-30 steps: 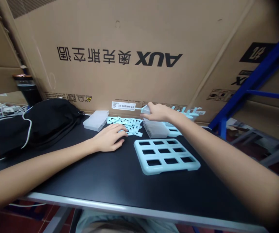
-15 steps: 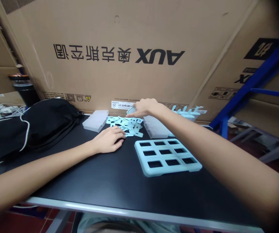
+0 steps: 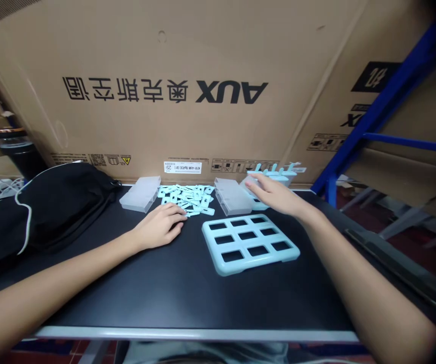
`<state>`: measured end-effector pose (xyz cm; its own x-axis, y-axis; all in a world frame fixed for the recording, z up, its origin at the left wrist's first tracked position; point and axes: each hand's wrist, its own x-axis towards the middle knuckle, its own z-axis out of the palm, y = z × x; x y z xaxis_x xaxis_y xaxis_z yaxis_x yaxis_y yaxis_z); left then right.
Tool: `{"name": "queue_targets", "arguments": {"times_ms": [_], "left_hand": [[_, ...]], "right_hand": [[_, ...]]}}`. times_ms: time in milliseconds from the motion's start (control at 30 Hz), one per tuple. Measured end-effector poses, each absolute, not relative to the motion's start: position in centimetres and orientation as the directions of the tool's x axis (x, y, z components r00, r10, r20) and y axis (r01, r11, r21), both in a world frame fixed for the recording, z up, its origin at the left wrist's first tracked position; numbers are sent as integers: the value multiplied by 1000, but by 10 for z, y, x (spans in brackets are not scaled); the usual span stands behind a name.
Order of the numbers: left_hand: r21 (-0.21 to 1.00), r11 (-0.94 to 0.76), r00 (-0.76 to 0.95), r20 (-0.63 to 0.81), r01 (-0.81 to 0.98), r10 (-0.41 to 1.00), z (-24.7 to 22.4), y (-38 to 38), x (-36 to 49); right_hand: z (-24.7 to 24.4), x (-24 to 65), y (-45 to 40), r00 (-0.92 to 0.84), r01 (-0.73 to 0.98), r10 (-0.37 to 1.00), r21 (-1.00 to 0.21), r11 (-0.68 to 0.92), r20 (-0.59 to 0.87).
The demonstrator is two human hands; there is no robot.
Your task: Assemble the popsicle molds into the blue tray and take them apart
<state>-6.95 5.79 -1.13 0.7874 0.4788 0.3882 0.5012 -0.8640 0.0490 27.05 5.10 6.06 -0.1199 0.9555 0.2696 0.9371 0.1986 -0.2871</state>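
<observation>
My left hand rests palm down on the black table, its fingers slightly curled and spread at the near edge of a heap of light blue flat pieces. Nothing shows in its grasp. Over at the back right, my right hand has its fingers stretched and apart beside a translucent case with light blue upright tabs; whether they touch it is unclear. A light blue frame with several square openings lies in front of the hands. Translucent boxes stand left and right of the heap.
A large cardboard box rises behind the table. On the left are a black bag, a white cable and a dark bottle. A blue metal frame slants up at the right.
My right hand has moved from above the heap to the translucent case at the right, and the light blue piece in its fingers no longer shows. The camera view has shifted slightly right.
</observation>
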Motion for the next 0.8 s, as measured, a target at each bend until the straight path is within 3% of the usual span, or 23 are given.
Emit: {"name": "queue_targets", "arguments": {"times_ms": [233,367,533,800], "left_hand": [[51,-842,773,370,536,515,-11,56,-69],[67,-831,763,363,552,535,-10,55,-68],[102,-828,763,342,551,549,-8,55,-67],[166,-830,756,349,532,554,-6,58,-67]], "right_hand": [[48,279,42,-102,949,925,-242,201,366],[48,279,35,-98,972,951,-178,155,293],[47,282,32,-127,963,964,-204,177,235],[42,296,42,-253,933,871,-130,335,422]]}}
